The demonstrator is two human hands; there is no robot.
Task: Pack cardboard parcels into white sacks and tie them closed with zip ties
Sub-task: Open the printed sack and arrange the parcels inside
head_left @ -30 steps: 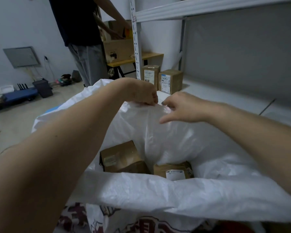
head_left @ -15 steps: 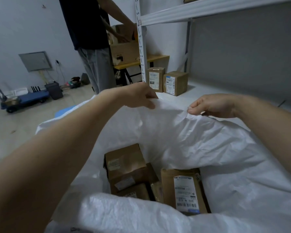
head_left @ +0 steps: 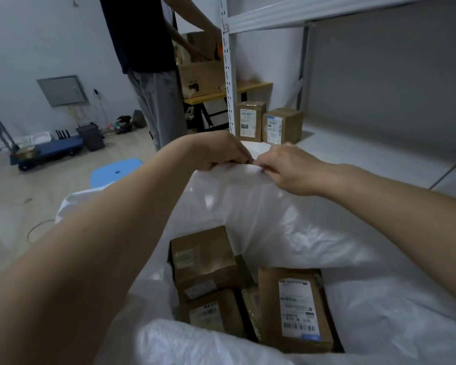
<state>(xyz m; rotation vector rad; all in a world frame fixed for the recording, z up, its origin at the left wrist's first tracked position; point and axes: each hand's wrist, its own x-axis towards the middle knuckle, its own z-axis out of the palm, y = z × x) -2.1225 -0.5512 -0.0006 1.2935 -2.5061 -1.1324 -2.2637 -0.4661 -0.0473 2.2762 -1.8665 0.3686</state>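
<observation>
A large white woven sack (head_left: pixel 287 227) stands open in front of me, its mouth held up at the far side. My left hand (head_left: pixel 219 151) and my right hand (head_left: pixel 287 167) meet at the far rim, and each pinches the white fabric there. Down inside the sack lie several cardboard parcels: a brown box (head_left: pixel 203 256) at the left, a smaller one (head_left: pixel 211 314) below it, and a flat parcel with a white barcode label (head_left: pixel 295 309) at the right. No zip tie is visible.
Two labelled cardboard boxes (head_left: pixel 269 125) stand on the white shelf (head_left: pixel 366 159) beyond my hands. A person in grey trousers (head_left: pixel 156 101) handles a box at a yellow table. A blue stool (head_left: pixel 116 172) and a blue trolley (head_left: pixel 48 151) sit on the floor at left.
My right hand slid left along the sack's far rim until it met my left hand. The rim is now gathered and lifted higher, and more parcels show inside.
</observation>
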